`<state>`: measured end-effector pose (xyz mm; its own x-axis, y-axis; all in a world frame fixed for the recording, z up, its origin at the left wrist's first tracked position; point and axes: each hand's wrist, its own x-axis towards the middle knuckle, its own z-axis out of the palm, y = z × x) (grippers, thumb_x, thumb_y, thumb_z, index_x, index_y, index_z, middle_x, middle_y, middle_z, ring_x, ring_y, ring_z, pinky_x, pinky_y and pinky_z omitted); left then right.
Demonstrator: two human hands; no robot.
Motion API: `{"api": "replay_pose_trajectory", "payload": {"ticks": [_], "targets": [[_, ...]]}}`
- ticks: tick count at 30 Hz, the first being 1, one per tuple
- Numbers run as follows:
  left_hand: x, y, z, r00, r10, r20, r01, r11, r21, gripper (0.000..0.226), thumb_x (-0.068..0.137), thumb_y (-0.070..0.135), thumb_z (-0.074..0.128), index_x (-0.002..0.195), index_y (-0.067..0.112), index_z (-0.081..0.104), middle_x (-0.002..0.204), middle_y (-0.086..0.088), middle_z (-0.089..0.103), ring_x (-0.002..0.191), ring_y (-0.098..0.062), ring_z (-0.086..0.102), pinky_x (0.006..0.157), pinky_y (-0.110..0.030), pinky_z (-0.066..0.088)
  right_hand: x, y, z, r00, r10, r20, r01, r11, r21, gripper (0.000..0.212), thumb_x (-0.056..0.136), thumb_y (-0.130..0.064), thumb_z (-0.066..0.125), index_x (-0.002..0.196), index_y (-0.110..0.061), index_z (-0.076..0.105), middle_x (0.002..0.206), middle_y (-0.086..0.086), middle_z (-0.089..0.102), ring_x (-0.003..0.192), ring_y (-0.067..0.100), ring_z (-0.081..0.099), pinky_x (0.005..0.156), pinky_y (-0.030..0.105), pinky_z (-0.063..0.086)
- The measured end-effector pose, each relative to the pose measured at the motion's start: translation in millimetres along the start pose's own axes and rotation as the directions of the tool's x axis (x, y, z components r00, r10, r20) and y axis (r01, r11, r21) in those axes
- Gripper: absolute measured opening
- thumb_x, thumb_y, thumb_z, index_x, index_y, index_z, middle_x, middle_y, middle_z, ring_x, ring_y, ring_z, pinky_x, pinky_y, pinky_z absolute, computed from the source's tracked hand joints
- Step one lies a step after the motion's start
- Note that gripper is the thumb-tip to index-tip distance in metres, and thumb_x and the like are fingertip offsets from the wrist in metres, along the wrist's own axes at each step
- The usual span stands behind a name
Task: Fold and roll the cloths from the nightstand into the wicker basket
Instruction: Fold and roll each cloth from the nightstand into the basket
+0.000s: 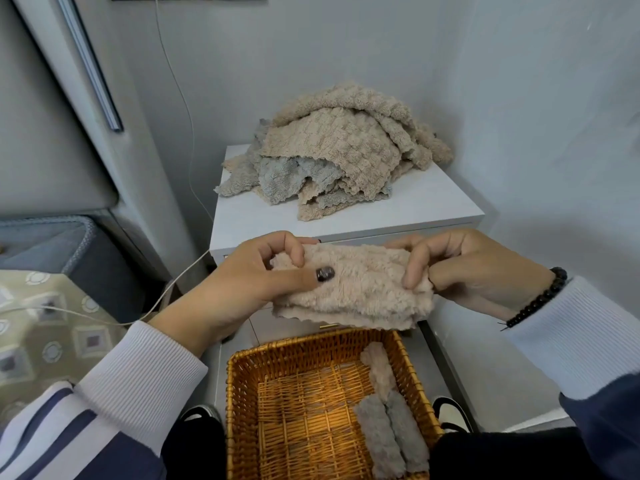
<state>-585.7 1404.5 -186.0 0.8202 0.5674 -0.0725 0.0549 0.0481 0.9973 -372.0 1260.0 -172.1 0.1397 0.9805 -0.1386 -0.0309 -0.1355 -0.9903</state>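
Basket (pixel 242 393): three rolls (pixel 388 420), right side. Left hand (pixel 263 271), right hand (pixel 460 268): pinching beige cloth (pixel 353 289), half-rolled. Pile (pixel 332 161) remaining, far surface.

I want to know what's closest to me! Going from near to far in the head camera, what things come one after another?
Wicker basket with rolled cloths → beige cloth held between left hand and right hand → white nightstand → pile of cloths.
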Motion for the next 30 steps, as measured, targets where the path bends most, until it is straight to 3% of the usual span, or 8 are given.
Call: {"api": "replay_pose_trajectory", "payload": {"ticks": [4,8,11,14,17,20,24,30], "targets": [[-2,-2,0,1.0,-0.013,0.021,0.01,0.991,0.133,0.033,0.048,0.025,0.082,0.069,0.029,0.058,0.117,0.016,0.064,0.104,-0.016,0.065,0.075,-0.056,0.054,-1,4,-2,0.995,0.071,0.071,-0.069,0.997,-0.037,0.016,0.047,-0.015,0.066,0.062,-0.013,0.067,0.107,0.005,0.07,0.095,0.021,0.064,0.071,0.033,0.052],[-3,-7,5,0.998,-0.021,0.054,0.01,0.981,0.192,0.044,0.056,0.011,0.087,0.089,0.025,0.06,0.124,0.012,0.06,0.104,-0.022,0.066,0.078,-0.055,0.055,10,18,10,0.988,0.123,0.089,-0.09,0.946,-0.311,0.063,0.049,-0.039,0.081,0.105,-0.019,0.059,0.114,-0.002,0.066,0.099,0.006,0.064,0.084,0.025,0.053],[-1,-10,10,0.997,-0.022,0.075,0.004,0.972,0.234,0.06,0.065,-0.003,0.084,0.113,0.024,0.058,0.128,0.001,0.056,0.101,-0.024,0.067,0.081,-0.047,0.058,17,31,25,0.966,0.215,0.142,-0.11,0.843,-0.526,0.076,0.064,-0.035,0.087,0.129,-0.029,0.048,0.124,-0.013,0.059,0.112,0.002,0.058,0.098,0.028,0.049],[3,-17,12,0.996,-0.027,0.083,-0.001,0.949,0.315,0.076,0.064,0.0,0.085,0.125,0.032,0.053,0.127,0.003,0.055,0.099,-0.021,0.067,0.082,-0.039,0.059,18,44,38,0.952,0.248,0.181,-0.093,0.795,-0.6,0.049,0.076,-0.024,0.08,0.114,-0.038,0.053,0.113,-0.017,0.062,0.104,0.001,0.059,0.09,0.018,0.048],[9,-29,10,0.997,-0.052,0.063,0.022,0.915,0.402,0.078,0.064,0.004,0.087,0.127,0.034,0.052,0.121,0.0,0.056,0.093,-0.021,0.068,0.081,-0.036,0.058,20,54,44,0.947,0.274,0.167,-0.107,0.761,-0.64,0.036,0.083,-0.019,0.073,0.11,-0.032,0.054,0.116,-0.007,0.064,0.106,0.011,0.06,0.092,0.024,0.049],[16,-44,10,0.993,-0.11,0.042,0.073,0.858,0.508,0.071,0.068,0.014,0.086,0.127,0.034,0.051,0.114,0.005,0.055,0.088,-0.015,0.066,0.077,-0.027,0.057,25,70,42,0.938,0.324,0.119,-0.159,0.713,-0.683,0.035,0.085,-0.02,0.07,0.116,-0.024,0.055,0.118,-0.001,0.063,0.108,0.017,0.059,0.094,0.03,0.048],[28,-64,15,0.979,-0.202,0.012,0.159,0.806,0.571,0.059,0.08,0.022,0.076,0.132,0.026,0.048,0.114,0.01,0.055,0.099,-0.009,0.061,0.089,-0.029,0.053,32,103,35,0.897,0.442,0.015,-0.283,0.598,-0.75,0.04,0.085,-0.025,0.069,0.122,-0.02,0.056,0.122,0.004,0.062,0.113,0.024,0.057,0.097,0.037,0.048],[42,-91,20,0.923,-0.385,0.013,0.291,0.719,0.63,0.041,0.092,0.023,0.06,0.131,0.019,0.048,0.108,0.007,0.061,0.097,-0.009,0.059,0.083,-0.022,0.046,43,166,33,0.816,0.558,-0.153,-0.441,0.429,-0.788,0.052,0.092,-0.03,0.059,0.137,-0.01,0.044,0.133,0.012,0.053,0.118,0.028,0.052,0.098,0.035,0.046]]}}
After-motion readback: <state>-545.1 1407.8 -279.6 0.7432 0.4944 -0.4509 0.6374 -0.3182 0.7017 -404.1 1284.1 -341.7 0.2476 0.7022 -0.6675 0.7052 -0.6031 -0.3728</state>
